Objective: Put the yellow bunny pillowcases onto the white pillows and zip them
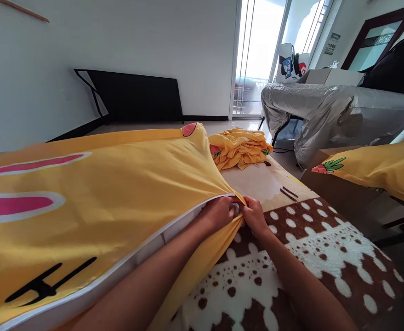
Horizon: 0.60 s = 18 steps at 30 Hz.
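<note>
A yellow duvet cover with pink and black printed shapes spreads over the bed on the left, its long side opening edged in white. White cloth shows inside that opening. My left hand reaches in at the opening's right end, closed round a bit of white cloth; its fingertips are partly hidden. Close beside it, my right hand pinches the gathered yellow edge of the cover. The fabric pulls into tight folds toward both hands.
Under the cover lies a brown and white dotted blanket. A crumpled yellow cloth with a carrot print rests at the far edge. More yellow fabric lies at right, near a plastic-covered table. A black panel leans on the wall.
</note>
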Motion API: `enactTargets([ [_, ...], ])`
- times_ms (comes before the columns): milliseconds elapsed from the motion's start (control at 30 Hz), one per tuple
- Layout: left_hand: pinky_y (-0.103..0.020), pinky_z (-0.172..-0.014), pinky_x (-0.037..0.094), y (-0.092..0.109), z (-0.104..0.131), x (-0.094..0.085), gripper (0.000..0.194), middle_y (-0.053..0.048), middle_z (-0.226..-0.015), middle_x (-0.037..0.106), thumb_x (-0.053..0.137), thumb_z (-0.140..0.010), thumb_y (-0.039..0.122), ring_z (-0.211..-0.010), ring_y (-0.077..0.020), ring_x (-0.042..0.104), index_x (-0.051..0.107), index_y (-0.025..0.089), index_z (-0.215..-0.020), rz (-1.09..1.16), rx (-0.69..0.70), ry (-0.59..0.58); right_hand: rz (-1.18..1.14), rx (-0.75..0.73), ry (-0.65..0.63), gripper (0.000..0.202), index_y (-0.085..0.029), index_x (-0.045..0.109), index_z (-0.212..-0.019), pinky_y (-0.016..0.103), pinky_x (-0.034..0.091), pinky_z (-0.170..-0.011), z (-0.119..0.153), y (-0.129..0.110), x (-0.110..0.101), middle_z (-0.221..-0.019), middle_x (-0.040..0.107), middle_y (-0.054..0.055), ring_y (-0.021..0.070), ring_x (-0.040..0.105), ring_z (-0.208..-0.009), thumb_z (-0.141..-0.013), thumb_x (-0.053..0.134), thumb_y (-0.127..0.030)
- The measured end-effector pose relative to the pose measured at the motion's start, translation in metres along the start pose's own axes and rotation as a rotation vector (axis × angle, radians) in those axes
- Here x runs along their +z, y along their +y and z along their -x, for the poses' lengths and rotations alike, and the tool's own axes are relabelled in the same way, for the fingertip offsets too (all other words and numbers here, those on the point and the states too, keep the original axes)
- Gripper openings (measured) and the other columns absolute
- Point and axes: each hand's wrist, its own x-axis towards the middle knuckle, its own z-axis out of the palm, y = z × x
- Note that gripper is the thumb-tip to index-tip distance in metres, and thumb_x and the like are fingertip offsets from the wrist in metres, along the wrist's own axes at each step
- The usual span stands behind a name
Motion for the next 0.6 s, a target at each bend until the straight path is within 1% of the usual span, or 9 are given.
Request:
enactTargets([
  [67, -0.027, -0.095, 0.043, 0.000, 0.000, -0.001, 0.036, -0.001, -0.110, 0.069, 0.046, -0.079, 0.014, -0.101, -0.0163, 0.061, 0.066, 0.024, -0.107, 0.011, -0.011, -0.009, -0.038, -0.007, 0.013, 0.015, -0.017, 0.057, -0.065, 0.022, 0.030, -0.053, 0.001, 0.000, 0.000, -0.059, 0.055, -0.002, 0.0121, 0.043, -0.059, -0.068, 0.044, -0.023],
  [167, -0.028, -0.095, 0.043, 0.005, -0.002, -0.004, 0.036, -0.002, -0.110, 0.068, 0.046, -0.080, 0.015, -0.102, -0.0176, 0.061, 0.066, 0.022, -0.109, -0.025, -0.071, -0.007, -0.102, -0.007, 0.027, 0.016, -0.016, 0.058, -0.066, 0.021, 0.029, -0.051, 0.001, 0.001, 0.001, -0.058, 0.052, -0.003, 0.0111, 0.040, -0.057, -0.070, 0.046, -0.027],
  [233, -0.031, -0.090, 0.045, 0.010, -0.004, -0.003, 0.033, -0.005, -0.104, 0.070, 0.048, -0.078, 0.015, -0.096, -0.0207, 0.063, 0.068, 0.019, -0.104, -0.080, -0.126, -0.005, -0.142, -0.007, 0.029, 0.018, -0.016, 0.058, -0.065, 0.021, 0.028, -0.051, 0.000, 0.002, 0.003, -0.058, 0.050, -0.004, 0.0108, 0.038, -0.057, -0.072, 0.048, -0.029],
  [300, -0.034, -0.084, 0.047, 0.014, -0.006, -0.001, 0.027, -0.010, -0.093, 0.071, 0.049, -0.076, 0.016, -0.087, -0.0239, 0.064, 0.070, 0.016, -0.092, -0.147, -0.175, 0.004, -0.157, -0.024, 0.022, 0.020, -0.016, 0.058, -0.065, 0.021, 0.028, -0.051, 0.000, 0.003, 0.004, -0.058, 0.049, -0.004, 0.0106, 0.038, -0.057, -0.074, 0.048, -0.032],
  [367, -0.035, -0.079, 0.048, 0.016, -0.008, 0.001, 0.023, -0.012, -0.087, 0.071, 0.048, -0.077, 0.018, -0.082, -0.0251, 0.065, 0.070, 0.014, -0.084, -0.206, -0.208, 0.022, -0.140, -0.052, 0.023, 0.025, -0.017, 0.057, -0.063, 0.021, 0.028, -0.051, -0.001, 0.002, 0.005, -0.057, 0.048, -0.004, 0.0106, 0.037, -0.057, -0.077, 0.049, -0.035],
  [400, -0.035, -0.078, 0.048, 0.016, -0.008, 0.002, 0.024, -0.013, -0.087, 0.070, 0.046, -0.078, 0.019, -0.081, -0.0251, 0.065, 0.069, 0.014, -0.084, -0.227, -0.218, 0.031, -0.125, -0.064, 0.022, 0.027, -0.017, 0.057, -0.062, 0.021, 0.029, -0.052, -0.001, 0.002, 0.005, -0.056, 0.047, -0.004, 0.0106, 0.036, -0.057, -0.078, 0.049, -0.038],
  [500, -0.034, -0.074, 0.048, 0.015, -0.006, 0.004, 0.027, -0.013, -0.091, 0.069, 0.040, -0.083, 0.019, -0.083, -0.0252, 0.065, 0.066, 0.014, -0.089, -0.267, -0.239, 0.046, -0.077, -0.082, 0.015, 0.032, -0.016, 0.055, -0.061, 0.021, 0.028, -0.053, -0.001, -0.002, 0.003, -0.055, 0.045, -0.004, 0.0103, 0.035, -0.057, -0.079, 0.049, -0.042],
  [600, -0.035, -0.074, 0.048, 0.014, -0.007, 0.005, 0.026, -0.014, -0.091, 0.068, 0.041, -0.083, 0.020, -0.085, -0.0267, 0.065, 0.065, 0.014, -0.089, -0.287, -0.260, 0.033, -0.024, -0.086, 0.005, 0.032, -0.017, 0.054, -0.059, 0.022, 0.027, -0.053, 0.000, -0.006, 0.001, -0.054, 0.043, -0.004, 0.0103, 0.035, -0.056, -0.079, 0.048, -0.041],
])
